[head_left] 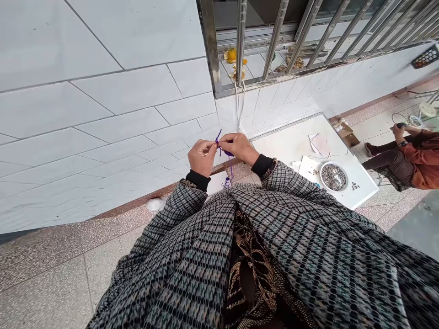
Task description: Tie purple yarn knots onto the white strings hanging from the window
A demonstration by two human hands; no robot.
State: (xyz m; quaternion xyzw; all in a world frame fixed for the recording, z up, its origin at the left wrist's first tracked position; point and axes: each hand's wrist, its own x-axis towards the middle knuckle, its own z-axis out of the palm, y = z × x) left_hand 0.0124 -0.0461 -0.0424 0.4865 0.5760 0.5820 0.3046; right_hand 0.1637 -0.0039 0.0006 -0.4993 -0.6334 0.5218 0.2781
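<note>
Two hands: meet close together in front of the tiled wall (103, 114), above the lap.
Left hand (202, 157): fingertips pinched on the purple yarn (219, 139).
Right hand (238, 147): curled, gripping the same yarn just beside the left.
Yarn: short end sticks up between the thumbs; a thin tail hangs to a small tangle (226, 183) near the checked coat (274, 246).
Risk: the strand may slip free if either pinch loosens; the dangling tail could snag or knot.
Nearby: dish of seeds (334, 176) on a white table (291, 144); another person's hand (398, 133) far right.
</note>
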